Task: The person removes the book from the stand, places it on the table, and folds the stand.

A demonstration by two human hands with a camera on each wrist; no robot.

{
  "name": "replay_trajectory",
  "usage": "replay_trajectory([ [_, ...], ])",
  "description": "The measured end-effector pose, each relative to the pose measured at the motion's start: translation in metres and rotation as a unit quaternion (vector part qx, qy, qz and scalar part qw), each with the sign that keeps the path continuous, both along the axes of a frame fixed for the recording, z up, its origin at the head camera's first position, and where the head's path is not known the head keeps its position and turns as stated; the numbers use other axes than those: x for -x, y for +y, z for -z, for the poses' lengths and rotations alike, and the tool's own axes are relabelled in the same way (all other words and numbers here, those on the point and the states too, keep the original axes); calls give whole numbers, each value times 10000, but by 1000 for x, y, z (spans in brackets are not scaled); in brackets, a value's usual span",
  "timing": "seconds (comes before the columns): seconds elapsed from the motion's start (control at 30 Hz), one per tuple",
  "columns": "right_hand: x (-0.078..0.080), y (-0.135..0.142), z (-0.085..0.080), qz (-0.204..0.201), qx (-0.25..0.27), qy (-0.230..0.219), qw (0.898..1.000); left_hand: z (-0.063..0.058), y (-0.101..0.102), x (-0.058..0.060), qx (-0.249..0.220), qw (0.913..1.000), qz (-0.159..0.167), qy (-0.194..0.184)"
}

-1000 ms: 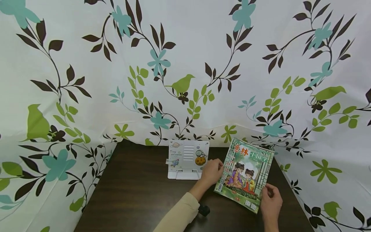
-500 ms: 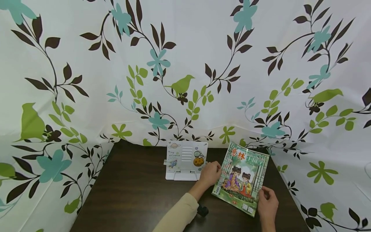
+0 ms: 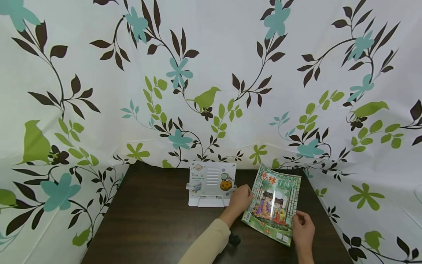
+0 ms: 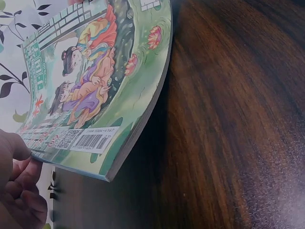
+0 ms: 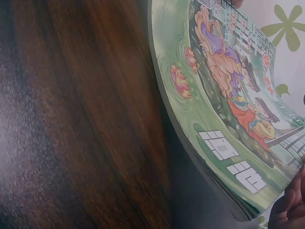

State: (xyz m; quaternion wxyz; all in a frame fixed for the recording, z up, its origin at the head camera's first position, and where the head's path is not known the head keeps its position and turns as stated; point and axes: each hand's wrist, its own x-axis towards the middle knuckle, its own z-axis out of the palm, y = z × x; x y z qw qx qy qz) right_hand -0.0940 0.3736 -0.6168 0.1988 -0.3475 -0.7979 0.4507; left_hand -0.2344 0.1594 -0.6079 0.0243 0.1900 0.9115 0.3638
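Note:
Both hands hold a green illustrated magazine [image 3: 271,205] with two cartoon children on its cover, towards the right of the table. My left hand [image 3: 240,200] pinches its left edge, thumb on top and fingers beneath, as the left wrist view shows at the magazine's spine [image 4: 71,169]. On the opposite edge, lower down, my right hand [image 3: 303,231] grips the page side between thumb and fingers. The magazine bows a little in the middle, and in both wrist views its lower edge appears raised off the wood. Part of the right hand [image 5: 290,205] is cut off in the right wrist view.
A white stand [image 3: 211,183] printed "Tiny universe" stands on the dark wooden table [image 3: 148,220], left of the magazine, close to the left hand. A small black object [image 3: 234,240] is by the left sleeve. A patterned cloth [image 3: 211,73] hangs behind the table.
The magazine has lowered slightly and turned to stand a bit more upright in the head view, its cover catching more glare. Both hands keep their hold; the right one shifted slightly left.

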Motion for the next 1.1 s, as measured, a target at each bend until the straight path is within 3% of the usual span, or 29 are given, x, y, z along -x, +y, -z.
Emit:
replay_trajectory([
  [0.1, 0, 0, 2, -10, 34, -13, 10000, 30, 10, 11, -57, 9999, -113, -36],
  [0.17, 2, 1, 3, 7, 29, 41, 10000, 34, 11, 12, -123, 9998, -156, -98],
  [0.23, 3, 1, 3, 22, 36, 93, 9999, 28, 9, 8, -184, 9994, -192, -236],
  [0.33, 5, 1, 4, 28, 28, 143, 9999, 3, 1, -4, -237, 9984, -173, -479],
  [0.73, 5, 5, 11, -113, -13, -60, 9999, 16, 5, -9, -148, 9987, -475, -115],
  [1.1, 6, 12, 16, -225, -68, -126, 9996, 19, 7, -10, -32, 9977, -636, -225],
])
